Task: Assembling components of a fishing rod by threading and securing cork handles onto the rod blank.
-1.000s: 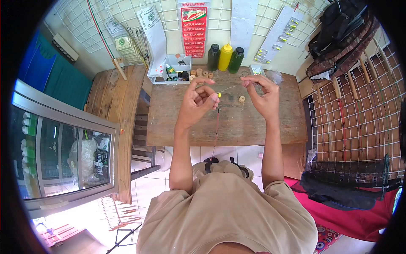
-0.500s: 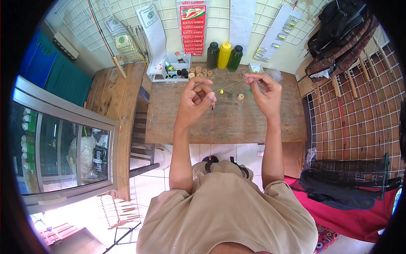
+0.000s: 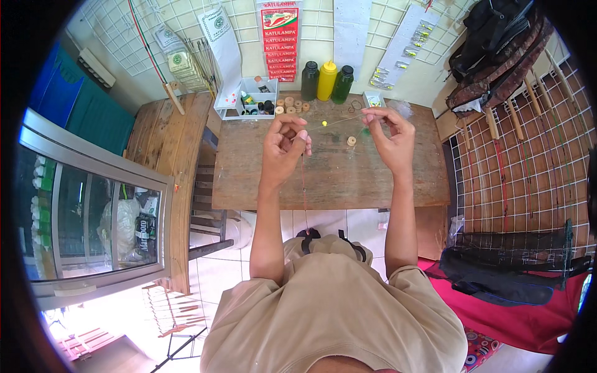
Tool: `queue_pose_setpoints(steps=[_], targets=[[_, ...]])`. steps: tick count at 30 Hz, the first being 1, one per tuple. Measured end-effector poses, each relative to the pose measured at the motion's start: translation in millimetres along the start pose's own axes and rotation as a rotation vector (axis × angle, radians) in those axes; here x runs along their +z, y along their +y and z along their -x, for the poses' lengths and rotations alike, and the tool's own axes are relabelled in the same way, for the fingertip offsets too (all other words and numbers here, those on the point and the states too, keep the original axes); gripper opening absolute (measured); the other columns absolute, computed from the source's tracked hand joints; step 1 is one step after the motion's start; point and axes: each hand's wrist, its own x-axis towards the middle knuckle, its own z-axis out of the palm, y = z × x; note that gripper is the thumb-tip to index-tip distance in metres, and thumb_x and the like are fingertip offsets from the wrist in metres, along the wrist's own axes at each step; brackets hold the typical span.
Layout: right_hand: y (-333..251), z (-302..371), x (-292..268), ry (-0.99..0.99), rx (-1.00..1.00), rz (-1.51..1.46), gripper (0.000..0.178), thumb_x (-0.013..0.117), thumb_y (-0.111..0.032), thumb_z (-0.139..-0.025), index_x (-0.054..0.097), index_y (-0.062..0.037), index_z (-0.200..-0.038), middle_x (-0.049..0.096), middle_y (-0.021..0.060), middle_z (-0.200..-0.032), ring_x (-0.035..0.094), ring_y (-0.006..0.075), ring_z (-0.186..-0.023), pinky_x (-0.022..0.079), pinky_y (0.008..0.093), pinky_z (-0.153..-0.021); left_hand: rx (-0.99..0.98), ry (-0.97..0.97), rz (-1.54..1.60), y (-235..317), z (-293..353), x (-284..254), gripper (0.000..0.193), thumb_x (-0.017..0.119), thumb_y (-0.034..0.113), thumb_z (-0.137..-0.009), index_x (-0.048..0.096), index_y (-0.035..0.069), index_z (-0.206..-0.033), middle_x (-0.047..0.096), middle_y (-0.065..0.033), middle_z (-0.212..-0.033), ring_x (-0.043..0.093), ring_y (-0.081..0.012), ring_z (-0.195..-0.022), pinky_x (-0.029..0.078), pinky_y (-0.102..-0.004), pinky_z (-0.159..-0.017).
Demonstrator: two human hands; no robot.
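Head view: red sign [image 3: 280, 37] on wall above yellow bottle [image 3: 327, 81], wooden table [image 3: 329, 174].

Table [image 3: 323, 180]: worn matt wood. Bottles [image 3: 326, 81]: glossy plastic. Thin rod [image 3: 342, 120]: perhaps bamboo. Wall grid [image 3: 186, 18]: metal wire.

Small craft workshop, part shop. Worn wooden bench [image 3: 373, 180] against a tiled wall hung with wire grid panels [image 3: 186, 25]; packets clipped to the grid [image 3: 410, 43] (as if for sale); three squeeze bottles [image 3: 326, 81], small wooden spools [image 3: 291, 104], a white parts organiser [image 3: 245, 99]; long slender sticks racked at right [image 3: 528, 105].
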Motion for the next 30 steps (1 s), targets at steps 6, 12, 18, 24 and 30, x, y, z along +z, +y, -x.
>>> queue_pose_setpoints(steps=[6,12,18,24,30], targets=[[0,1,-2,-0.022,-0.005,0.038,0.016,0.059,0.002,-0.081,0.069,0.0001,-0.093,0.068,0.0059,-0.078,0.06,0.0079,-0.069,0.047,0.0223,-0.065,0.095,0.056,0.013,-5,3,1,0.013,0.054,-0.001,-0.088,0.05,0.004,-0.1,0.053,-0.0033,-0.084,0.055,-0.0105,-0.068,0.05,-0.0262,-0.057],[1,2,-3,-0.021,-0.006,0.024,0.016,0.059,0.001,-0.081,0.069,0.0001,-0.093,0.068,0.0059,-0.078,0.061,0.0079,-0.069,0.047,0.0223,-0.066,0.108,0.092,0.029,-7,6,2,0.009,0.054,0.0,-0.089,0.05,0.004,-0.097,0.053,-0.0041,-0.082,0.055,-0.0114,-0.068,0.05,-0.0272,-0.059],[0,2,-5,-0.027,0.003,0.001,0.016,0.059,0.0,-0.082,0.069,0.0001,-0.094,0.068,0.006,-0.08,0.061,0.008,-0.07,0.047,0.0223,-0.066,0.111,0.149,0.072,-8,6,4,0.007,0.054,-0.001,-0.089,0.051,0.002,-0.095,0.055,-0.0041,-0.079,0.056,-0.0099,-0.067,0.05,-0.025,-0.059],[4,4,-9,-0.02,-0.004,-0.015,0.016,0.059,0.001,-0.082,0.068,0.0002,-0.095,0.067,0.0055,-0.08,0.06,0.0076,-0.07,0.047,0.0219,-0.067,0.149,0.164,0.05,-11,6,6,0.006,0.053,0.0,-0.09,0.051,0.002,-0.095,0.054,-0.0044,-0.081,0.055,-0.0101,-0.067,0.05,-0.025,-0.059],[8,5,-6,-0.012,0.06,-0.01,0.016,0.058,0.0,-0.083,0.067,0.0001,-0.096,0.066,0.0047,-0.079,0.059,0.0069,-0.069,0.046,0.0209,-0.065,0.102,0.192,0.103,-20,10,13,0.01,0.055,0.005,-0.091,0.051,0.002,-0.1,0.055,-0.0056,-0.081,0.055,-0.0106,-0.065,0.049,-0.0242,-0.057]])
